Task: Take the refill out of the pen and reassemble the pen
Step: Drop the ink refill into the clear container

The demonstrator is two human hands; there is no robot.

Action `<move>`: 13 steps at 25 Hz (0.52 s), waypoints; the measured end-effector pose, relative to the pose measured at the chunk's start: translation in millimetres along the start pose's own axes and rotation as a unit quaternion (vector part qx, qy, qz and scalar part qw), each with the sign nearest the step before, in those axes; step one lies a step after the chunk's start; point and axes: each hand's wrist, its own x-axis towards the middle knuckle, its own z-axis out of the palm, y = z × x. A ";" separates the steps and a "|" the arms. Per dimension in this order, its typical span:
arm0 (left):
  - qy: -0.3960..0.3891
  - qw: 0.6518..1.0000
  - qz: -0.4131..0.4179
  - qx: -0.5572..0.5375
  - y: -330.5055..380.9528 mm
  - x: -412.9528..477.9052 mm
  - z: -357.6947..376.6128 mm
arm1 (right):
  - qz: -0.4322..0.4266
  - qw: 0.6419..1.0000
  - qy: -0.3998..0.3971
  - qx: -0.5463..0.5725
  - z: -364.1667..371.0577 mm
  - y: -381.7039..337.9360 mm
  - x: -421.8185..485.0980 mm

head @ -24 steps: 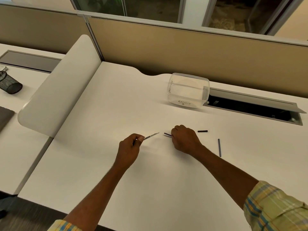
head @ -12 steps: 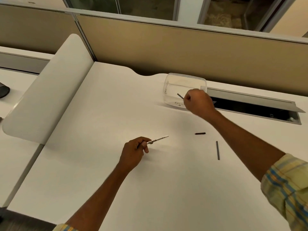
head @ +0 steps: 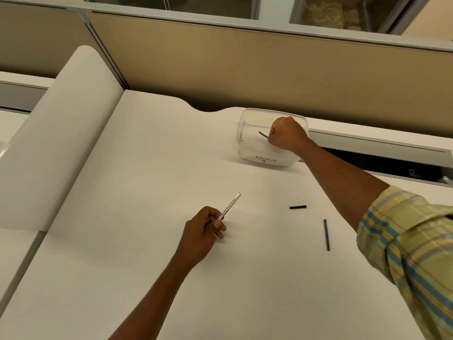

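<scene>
Over tub (head: pixel 247 123) at 1 o'clock | right hand (head: pixel 285 136) pinching refill (head: pixel 263 134), likely discarding | left hand (head: pixel 203 231) gripping barrel (head: pixel 230 204) for reassembly

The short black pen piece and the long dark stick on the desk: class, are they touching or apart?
Apart. The head view shows bare white desk between the short black piece and the long dark stick, which lies nearer the person.

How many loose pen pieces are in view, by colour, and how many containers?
White barrel in left hand: 1
Dark pieces, short, long, thin one in right hand: 3
Clear container: 1
Total: 5
</scene>
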 end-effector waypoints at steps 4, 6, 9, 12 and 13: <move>-0.001 1.000 -0.009 -0.003 -2.4 6.9 2.1 | -0.006 0.999 -0.018 -0.035 15.4 3.0 11.9; -0.005 1.000 -0.017 -0.004 -2.8 9.5 3.3 | -0.009 0.999 -0.015 -0.046 20.0 5.6 13.7; -0.008 1.000 -0.018 -0.003 -1.1 11.2 3.9 | -0.011 0.999 -0.011 -0.044 22.6 7.1 13.8; -0.009 1.000 -0.018 -0.007 1.1 9.5 2.6 | -0.001 1.000 0.002 -0.004 14.3 6.6 9.7; -0.009 1.000 -0.017 -0.007 1.1 8.8 2.0 | 0.004 1.000 0.016 0.021 10.0 8.0 7.8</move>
